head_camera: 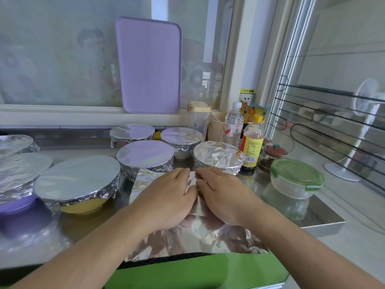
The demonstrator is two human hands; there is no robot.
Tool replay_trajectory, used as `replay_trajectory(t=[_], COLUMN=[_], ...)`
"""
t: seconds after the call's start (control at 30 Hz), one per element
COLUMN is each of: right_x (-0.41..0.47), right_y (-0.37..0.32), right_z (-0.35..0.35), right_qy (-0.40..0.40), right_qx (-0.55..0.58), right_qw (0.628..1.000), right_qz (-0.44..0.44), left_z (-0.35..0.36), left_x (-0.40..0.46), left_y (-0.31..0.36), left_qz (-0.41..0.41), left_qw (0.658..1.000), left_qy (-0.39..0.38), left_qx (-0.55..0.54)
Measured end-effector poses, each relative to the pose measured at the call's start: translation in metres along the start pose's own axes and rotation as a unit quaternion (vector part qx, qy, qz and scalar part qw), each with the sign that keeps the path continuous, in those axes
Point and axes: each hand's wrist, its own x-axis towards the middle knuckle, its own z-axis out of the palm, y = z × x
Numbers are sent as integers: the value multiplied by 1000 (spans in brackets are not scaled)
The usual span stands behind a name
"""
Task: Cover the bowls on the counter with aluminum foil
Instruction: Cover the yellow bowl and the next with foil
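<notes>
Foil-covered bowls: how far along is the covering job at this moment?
Seven foil-topped bowls stand finished, including the yellow bowl and purple bowl. In hand: left hand and right hand press a foil sheet flat. Whether a bowl sits under it cannot be told.

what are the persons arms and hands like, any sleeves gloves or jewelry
Both forearms are bare as far as the frame shows, with no sleeves in view. The left hand and right hand wear no gloves; no rings, watch or bracelets are visible.
</notes>
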Motion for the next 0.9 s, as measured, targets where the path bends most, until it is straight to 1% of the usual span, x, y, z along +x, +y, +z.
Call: replay_trajectory(t=[0.07,0.17,0.27,0.3,0.37,0.4,0.47,0.6,0.63,0.7,0.8,0.83,0.9], right_x=[-2,-1,3,2,1,0,0,8,9,6,-2,-3,-2], right_y=[-3,0,2,1,-1,-2,-1,-1,-1,-4,-2,1,3], right_z=[-1,2,0,-1,-1,-1,0,-8,-8,-7,2,3,0], right_qy=[-21,-55,-27,-26,-31,-31,-35,-50,-47,-35,-34,-45,-56], right_qx=[5,22,20,18,15,9,-11,64,67,60,-32,-49,-50], right_qw=[1000,997,999,999,999,999,998,995,995,997,997,995,994], right_qz=[20,46,30,34,38,37,41,63,58,18,-63,-74,-79], left_z=[-1,0,2,3,3,3,1,0,2,3,3,1,0], left_x=[-2,0,3,2,-3,-7,-17,-26,-25,-24,-26,-28,-33], left_y=[0,-3,-6,-7,-2,0,7,11,11,9,7,8,10], left_qz=[-17,-44,-77,-76,-41,-29,-24,-15,-14,-8,10,15,23], left_qw=[1000,999,997,997,998,998,999,994,993,990,989,988,987], left_qy=[-21,-30,-21,-20,-12,-1,-14,-42,-45,-50,-59,-60,-65], left_qx=[0,-3,0,10,55,47,46,103,110,130,138,142,148])
